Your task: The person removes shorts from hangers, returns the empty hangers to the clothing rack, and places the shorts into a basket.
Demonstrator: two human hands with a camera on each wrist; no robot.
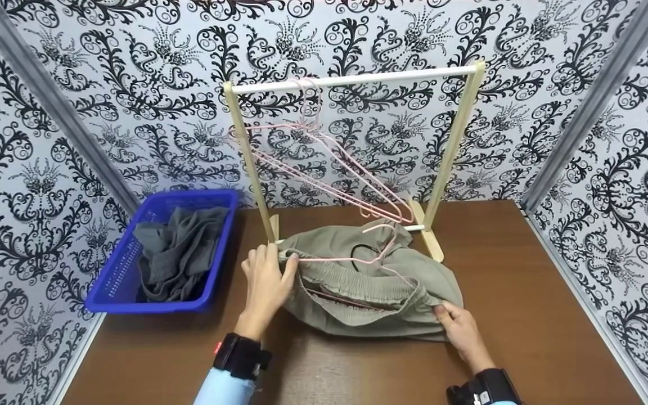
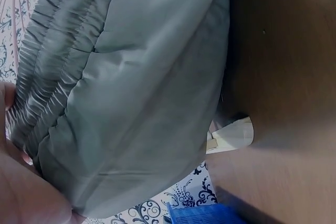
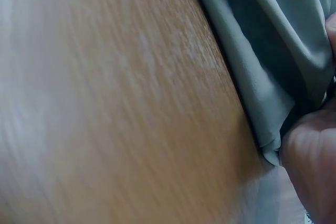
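An olive-grey garment with a gathered elastic waistband (image 1: 352,273) lies on the table, its waist opening facing my body. A pink hanger (image 1: 315,259) reaches across that opening, its hook over the cloth and its right arm running down into the waist. At the waistband's left end my left hand (image 1: 268,278) grips the edge, thumb on top. The left wrist view shows the elastic gathers (image 2: 58,51) close to the thumb. My right hand (image 1: 462,332) pinches the fabric at the right side, just outside the waistband. In the right wrist view, folded cloth (image 3: 262,77) meets those fingers.
Behind the garment stands a small rack with a white rail (image 1: 358,80) and wooden posts. Several pink hangers (image 1: 352,163) hang on its left part. A blue basket (image 1: 149,306) at the left holds dark grey clothing (image 1: 180,253). Patterned walls border the brown table (image 1: 526,281).
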